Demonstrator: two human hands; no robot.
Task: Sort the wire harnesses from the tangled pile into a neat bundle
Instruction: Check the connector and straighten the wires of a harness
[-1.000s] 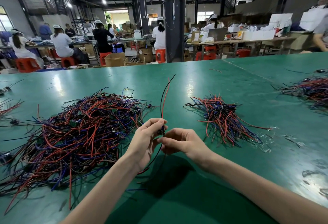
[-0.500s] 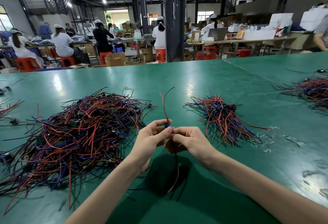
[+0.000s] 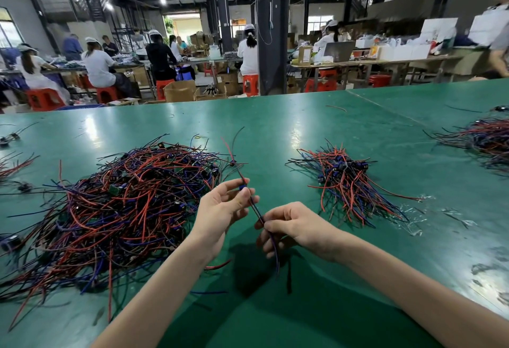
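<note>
left hand (image 3: 220, 207) pinches blue plug of wire harness (image 3: 254, 207). right hand (image 3: 292, 226) pinches its tail. wire slants up-left between hands. neat bundle (image 3: 347, 179) lies right, nearer right hand. tangled pile (image 3: 118, 201) lies left.

hands (image 3: 220, 210) (image 3: 294, 226): 2 | harness (image 3: 254, 207) in grip: 1 | large wire heaps (image 3: 124, 204) (image 3: 349, 182) (image 3: 490, 138): 3 | laptop (image 3: 338, 51): 1

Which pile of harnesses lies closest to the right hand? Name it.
The small bundle just beyond the right hand. The big tangled pile lies past the left hand; the third heap sits at the far right edge.
</note>
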